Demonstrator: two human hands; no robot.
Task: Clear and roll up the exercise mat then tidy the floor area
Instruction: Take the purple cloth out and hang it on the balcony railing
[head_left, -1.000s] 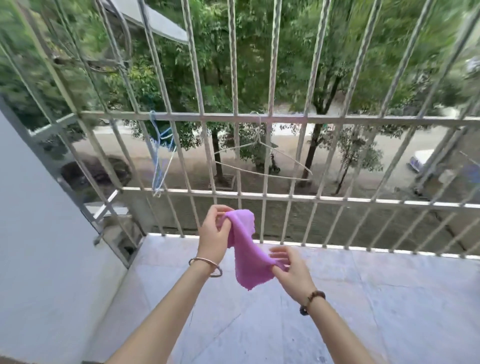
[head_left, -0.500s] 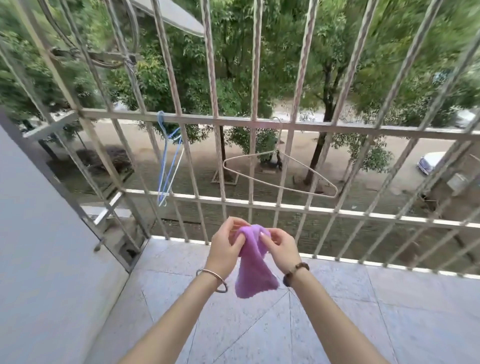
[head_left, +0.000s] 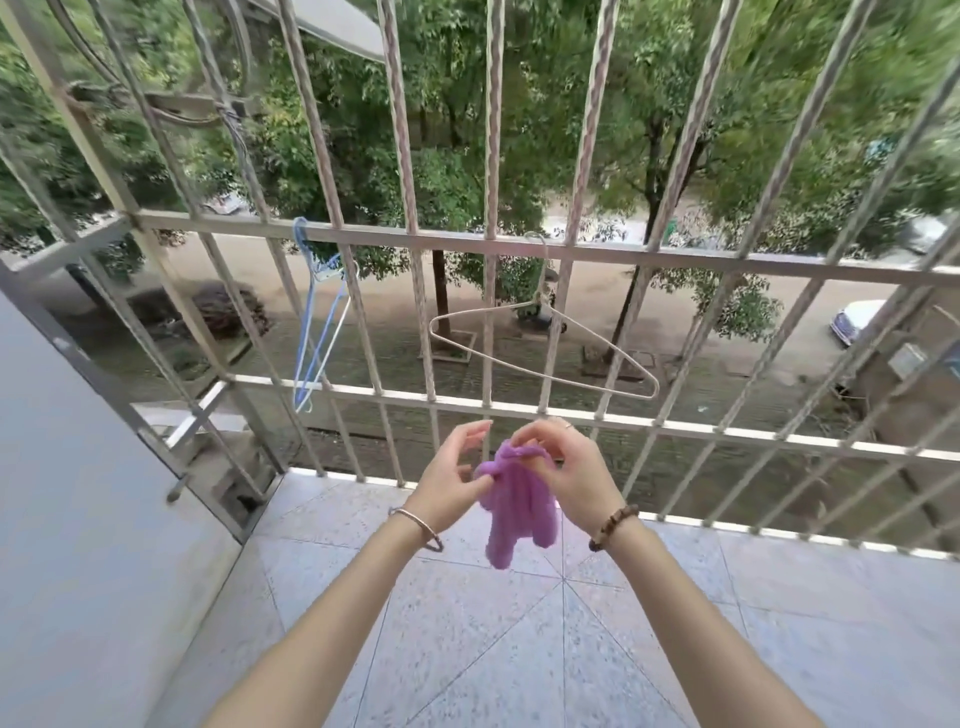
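The exercise mat is not in view, so its condition cannot be judged. The item in hand is a purple cloth (head_left: 519, 512), hanging bunched above the tiled floor (head_left: 519, 654), close to the balcony railing (head_left: 675, 427). The right hand (head_left: 574, 475) has its grip pinching the gathered top edge of the cloth between thumb and fingertips. The left hand (head_left: 449, 480) has its upper fingers spread and its thumb side against a bunched corner; motion blur prevents confirming whether that grip is actually pinching. A white wire hanger (head_left: 545, 358) hooks over the upper rail just beyond the hands, and a blue hanger (head_left: 317, 322) hangs further left. The likely step is putting the cloth on the wire hanger. The main risk is that the cloth is secured by only one confirmed pinch near open bars; if it slipped while passing between the bars, it would drop to the street below. A second risk is that the wire hanger rests on its hook alone, so a nudge from a reaching hand could unseat it.
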